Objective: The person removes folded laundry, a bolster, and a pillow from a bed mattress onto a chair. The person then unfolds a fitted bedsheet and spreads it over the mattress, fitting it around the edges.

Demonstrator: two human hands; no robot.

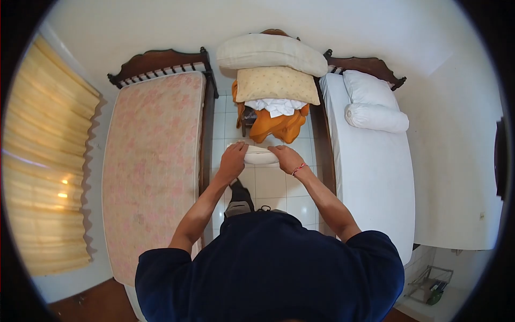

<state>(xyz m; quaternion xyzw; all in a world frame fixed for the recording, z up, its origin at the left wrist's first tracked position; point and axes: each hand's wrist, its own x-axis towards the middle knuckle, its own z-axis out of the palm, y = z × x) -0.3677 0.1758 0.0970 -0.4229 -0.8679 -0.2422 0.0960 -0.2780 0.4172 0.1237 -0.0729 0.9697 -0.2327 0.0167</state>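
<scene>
Between my hands is a white bundle of cloth, looking like a folded sheet, held in front of my body above the tiled floor. The fingers of my left hand are closed on its left end. On the other end, my right hand grips it, with a red and white bracelet on the wrist. The lower part of the bundle is hidden from view. Just beyond it, an orange cloth hangs under a white crumpled cloth, a patterned cream pillow and a long white pillow.
To the left stands a bed with a bare pink-patterned mattress. On the right is a bed with a white sheet, a white pillow and a white bolster. A yellow curtain hangs at far left.
</scene>
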